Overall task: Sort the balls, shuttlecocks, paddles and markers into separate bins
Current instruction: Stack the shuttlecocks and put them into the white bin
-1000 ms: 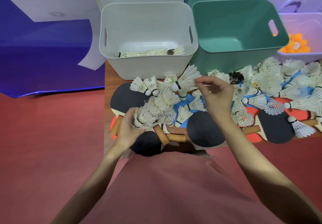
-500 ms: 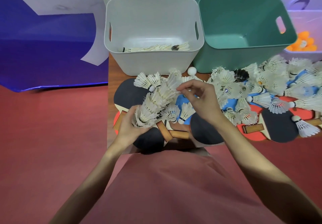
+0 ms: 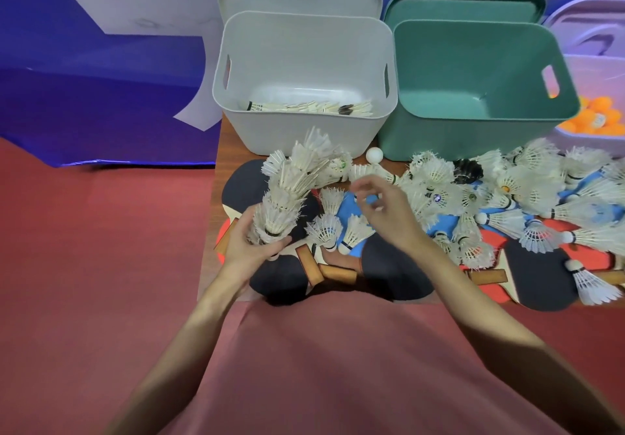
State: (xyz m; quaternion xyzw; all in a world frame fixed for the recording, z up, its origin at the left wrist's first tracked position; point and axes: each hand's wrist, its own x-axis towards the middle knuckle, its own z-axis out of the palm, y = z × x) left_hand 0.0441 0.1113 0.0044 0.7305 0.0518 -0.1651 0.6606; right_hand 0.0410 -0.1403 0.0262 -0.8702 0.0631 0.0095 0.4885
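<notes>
Wooden counter (image 3: 230, 150) under 2 front bins; grey bin (image 3: 304, 130) on the left with a row of shuttlecocks (image 3: 304, 107) lying in it; green bin (image 3: 473, 133) beside it, touching; paddles (image 3: 541, 285) spread along the near edge, loose shuttlecocks (image 3: 527, 194) heaped over them on the right; left hand (image 3: 250, 248) gripping the base of a curved nested stack of shuttlecocks (image 3: 287, 194); right hand (image 3: 385, 211) just beside, fingers loosely curled, holding nothing; white ball (image 3: 374, 155) between the bins.
</notes>
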